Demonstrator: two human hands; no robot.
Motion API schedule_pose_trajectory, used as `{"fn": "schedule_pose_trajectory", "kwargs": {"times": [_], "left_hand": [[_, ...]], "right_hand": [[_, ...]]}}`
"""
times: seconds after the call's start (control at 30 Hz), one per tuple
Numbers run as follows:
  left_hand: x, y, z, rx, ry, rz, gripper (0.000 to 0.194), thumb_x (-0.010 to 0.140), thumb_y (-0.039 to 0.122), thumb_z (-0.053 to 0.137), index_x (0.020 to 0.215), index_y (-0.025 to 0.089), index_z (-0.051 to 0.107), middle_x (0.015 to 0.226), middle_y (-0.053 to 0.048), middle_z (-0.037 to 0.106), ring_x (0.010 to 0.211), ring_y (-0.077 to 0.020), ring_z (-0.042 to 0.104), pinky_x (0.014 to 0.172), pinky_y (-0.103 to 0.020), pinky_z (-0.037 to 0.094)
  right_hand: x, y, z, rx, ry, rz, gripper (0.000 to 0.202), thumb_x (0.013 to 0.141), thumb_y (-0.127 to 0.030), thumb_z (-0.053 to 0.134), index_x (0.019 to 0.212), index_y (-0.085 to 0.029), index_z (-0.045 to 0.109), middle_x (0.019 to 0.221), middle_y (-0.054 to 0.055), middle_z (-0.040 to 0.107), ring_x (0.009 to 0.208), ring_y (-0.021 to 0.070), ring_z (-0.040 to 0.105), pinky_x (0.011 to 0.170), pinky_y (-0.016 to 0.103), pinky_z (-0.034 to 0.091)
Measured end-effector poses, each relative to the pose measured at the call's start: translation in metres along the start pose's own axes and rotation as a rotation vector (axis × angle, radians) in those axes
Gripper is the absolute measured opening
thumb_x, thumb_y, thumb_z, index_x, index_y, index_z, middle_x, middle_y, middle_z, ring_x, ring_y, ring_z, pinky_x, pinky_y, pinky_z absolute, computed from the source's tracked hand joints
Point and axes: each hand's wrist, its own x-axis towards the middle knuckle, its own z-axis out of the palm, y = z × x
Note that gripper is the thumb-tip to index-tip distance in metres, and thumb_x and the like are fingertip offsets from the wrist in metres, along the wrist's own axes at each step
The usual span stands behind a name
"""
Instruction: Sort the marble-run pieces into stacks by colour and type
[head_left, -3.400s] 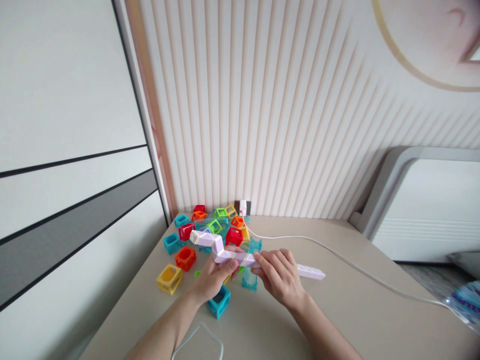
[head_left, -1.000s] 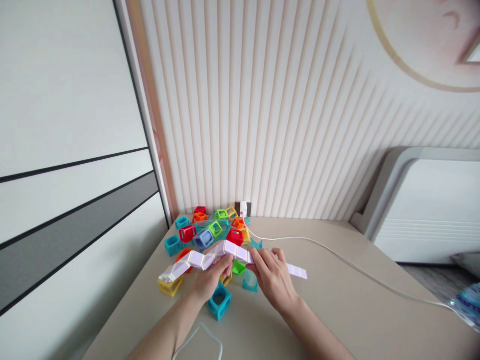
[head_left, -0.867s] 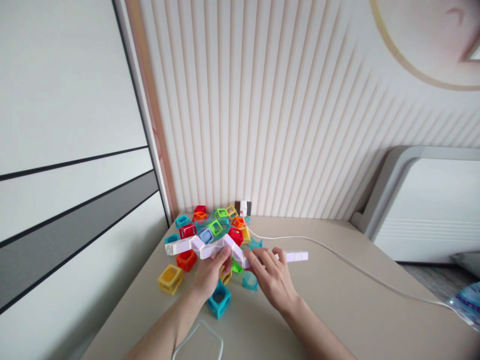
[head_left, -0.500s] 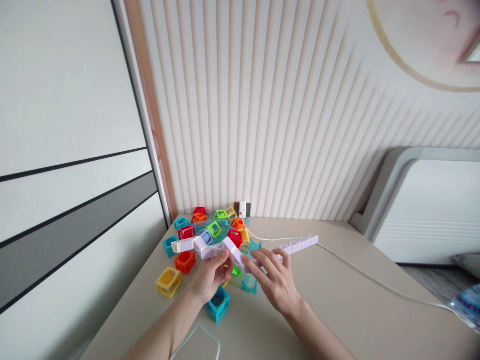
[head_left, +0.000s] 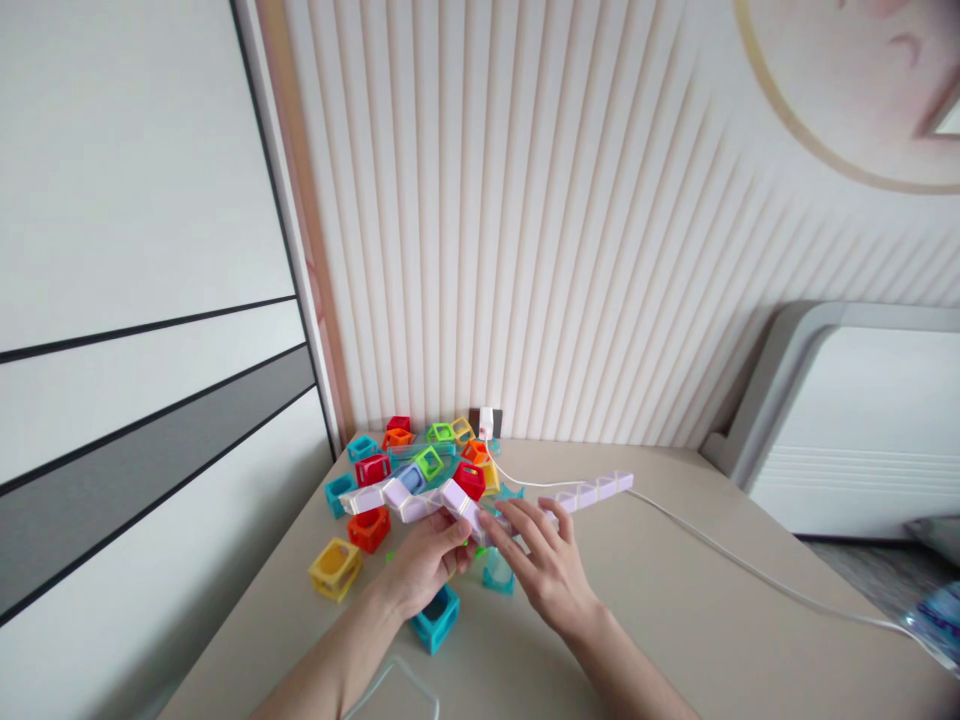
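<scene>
A lilac and white twisty snake puzzle [head_left: 455,497] is held above the table, zigzagging on its left part and running straight out to the right. My left hand [head_left: 427,562] grips it from below near the middle, thumb and fingers closed around a segment. My right hand [head_left: 546,562] lies over it just to the right, its fingers bent over the segments and hiding part of them. Behind and beneath the puzzle are several hollow coloured cubes, among them a red one [head_left: 368,529] and a green one [head_left: 428,462]. A teal cube [head_left: 435,618] stands beside my left wrist.
A yellow cube [head_left: 335,569] stands on the table [head_left: 675,600] at the left. From a white plug [head_left: 486,422] at the ribbed wall, a white cable [head_left: 720,533] crosses the table to the right. A white cabinet [head_left: 150,560] borders the left side.
The puzzle's left end has dipped slightly and its zigzag part has shifted a little left. Both hands keep their hold, with the left fingers slightly moved.
</scene>
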Motion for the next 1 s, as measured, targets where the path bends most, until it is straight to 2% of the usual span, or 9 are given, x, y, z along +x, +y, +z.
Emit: {"fn": "schedule_pose_trajectory", "kwargs": {"times": [0.1,0.2,0.27,0.37,0.43,0.53,0.67,0.87,1.0], "left_hand": [[0.003,0.000,0.000,-0.011,0.056,0.119,0.039,0.061,0.042,0.094,0.083,0.017,0.071,0.078,-0.001,0.070,0.067,-0.0121,0.061,0.064,-0.022,0.048],[0.004,-0.001,-0.006,0.040,0.135,0.248,0.039,0.064,0.046,0.091,0.081,0.018,0.071,0.078,-0.001,0.070,0.071,-0.0142,0.063,0.069,-0.024,0.049],[0.004,-0.002,-0.012,0.138,0.161,0.285,0.038,0.066,0.048,0.088,0.082,0.019,0.071,0.082,-0.002,0.072,0.079,-0.0180,0.065,0.077,-0.027,0.050],[0.001,-0.002,-0.015,0.297,0.171,0.311,0.035,0.069,0.050,0.085,0.076,0.021,0.068,0.088,-0.006,0.074,0.093,-0.0253,0.067,0.087,-0.033,0.049],[-0.002,0.001,-0.012,0.357,0.159,0.301,0.034,0.069,0.052,0.084,0.072,0.023,0.068,0.086,-0.006,0.074,0.094,-0.0278,0.067,0.089,-0.035,0.049],[-0.005,0.006,-0.003,0.415,0.073,0.244,0.035,0.068,0.055,0.084,0.081,0.024,0.074,0.085,-0.007,0.075,0.090,-0.0292,0.068,0.087,-0.037,0.050],[-0.007,0.006,0.003,0.427,-0.005,0.204,0.036,0.068,0.054,0.084,0.085,0.022,0.077,0.083,-0.007,0.076,0.087,-0.0292,0.069,0.085,-0.038,0.051],[-0.004,-0.003,0.000,0.361,0.047,0.200,0.037,0.068,0.053,0.085,0.084,0.022,0.074,0.085,-0.008,0.077,0.090,-0.0308,0.069,0.087,-0.041,0.051],[0.000,-0.006,-0.006,0.362,0.092,0.241,0.035,0.073,0.052,0.082,0.086,0.021,0.073,0.084,-0.007,0.075,0.086,-0.0268,0.068,0.082,-0.036,0.051]], "right_hand": [[-0.005,0.000,0.000,-0.010,0.067,-0.031,0.041,0.101,-0.012,0.044,0.135,-0.028,0.059,0.119,0.009,0.073,0.117,0.0222,0.062,0.105,0.044,0.038],[-0.012,-0.001,0.004,0.193,0.128,0.002,0.026,0.100,-0.018,0.051,0.120,-0.025,0.067,0.100,0.008,0.076,0.095,0.0209,0.068,0.090,0.038,0.048],[-0.015,-0.001,0.011,0.412,0.108,0.194,0.022,0.103,-0.027,0.050,0.102,-0.021,0.071,0.082,0.007,0.073,0.075,0.0180,0.066,0.073,0.032,0.049],[-0.016,0.000,0.025,0.703,0.017,0.675,0.050,0.105,-0.047,0.040,0.079,-0.018,0.071,0.063,0.005,0.065,0.056,0.0152,0.059,0.055,0.026,0.043],[-0.016,0.002,0.031,0.885,-0.014,0.949,0.064,0.100,-0.064,0.037,0.075,-0.016,0.070,0.056,0.003,0.061,0.048,0.0136,0.053,0.048,0.025,0.039],[-0.012,0.001,0.031,1.087,0.001,1.154,0.075,0.089,-0.081,0.037,0.062,-0.016,0.063,0.047,0.001,0.052,0.041,0.0109,0.044,0.044,0.024,0.033],[-0.003,-0.002,0.026,1.203,-0.051,1.253,0.072,0.083,-0.082,0.049,0.048,-0.019,0.050,0.039,-0.002,0.043,0.037,0.0078,0.036,0.043,0.023,0.028],[0.001,0.001,0.028,1.276,-0.027,1.241,0.068,0.079,-0.082,0.056,0.057,-0.018,0.055,0.047,-0.002,0.050,0.041,0.0086,0.040,0.044,0.023,0.031],[-0.002,-0.003,0.029,1.217,-0.042,1.180,0.066,0.078,-0.081,0.057,0.063,-0.017,0.058,0.052,0.000,0.054,0.047,0.0109,0.045,0.047,0.024,0.037]]}}
